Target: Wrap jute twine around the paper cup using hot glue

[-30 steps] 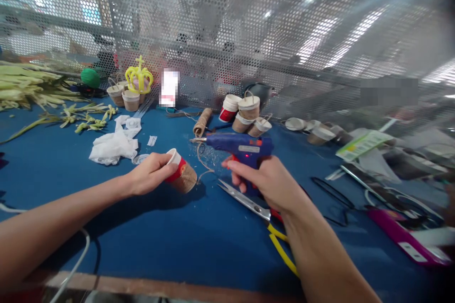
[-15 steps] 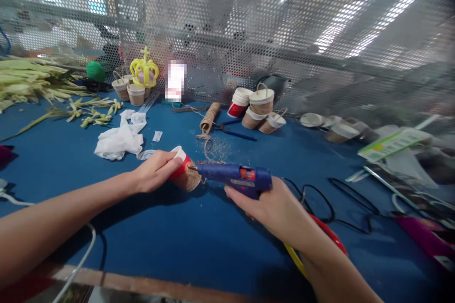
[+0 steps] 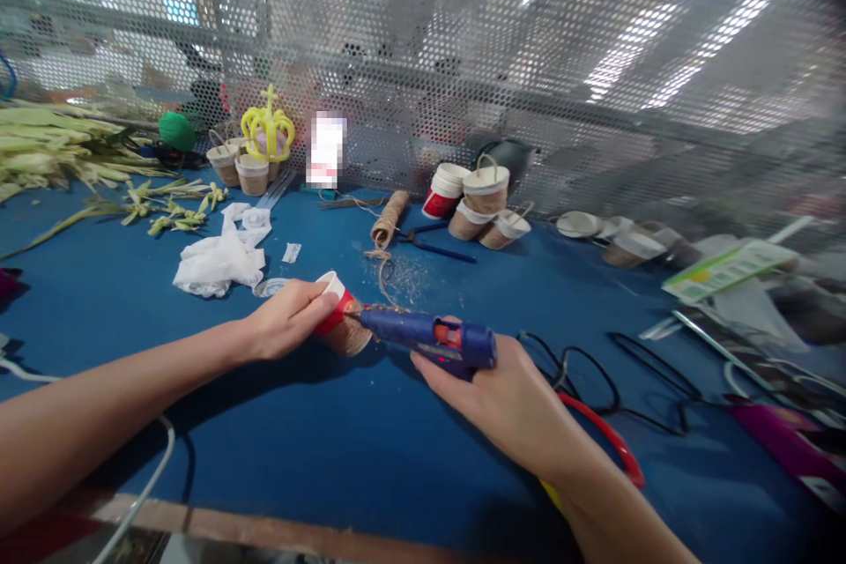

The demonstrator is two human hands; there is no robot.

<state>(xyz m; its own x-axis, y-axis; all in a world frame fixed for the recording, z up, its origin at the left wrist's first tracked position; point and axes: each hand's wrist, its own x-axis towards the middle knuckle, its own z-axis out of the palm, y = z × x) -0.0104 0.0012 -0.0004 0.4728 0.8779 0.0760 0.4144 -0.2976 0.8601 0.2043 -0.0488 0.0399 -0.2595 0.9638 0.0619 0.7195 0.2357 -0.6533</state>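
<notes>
Tilted in my left hand (image 3: 289,317) is a red and white paper cup (image 3: 341,307), its lower part wrapped in brown twine. My fingers close around its upper side. My right hand (image 3: 493,392) grips a blue hot glue gun (image 3: 429,339) whose nozzle points left and meets the cup's wall at the border between red paper and twine. A strand of twine (image 3: 383,278) runs from near the cup back to a twine roll (image 3: 389,218) lying on the blue table. Whether glue is coming out is too small to tell.
Behind the twine stand dark-handled pliers (image 3: 440,251) and twine-wrapped cups (image 3: 485,194). White crumpled tissue (image 3: 221,263) lies left of the cup. A yellow crown (image 3: 268,132) and a bright phone (image 3: 326,150) are at the back. Black cable (image 3: 595,379) loops at right; perforated metal (image 3: 397,35) rises behind.
My right hand and the glue gun have shifted slightly left, with the nozzle moving a little lower along the cup. My left hand and the cup hold nearly still.
</notes>
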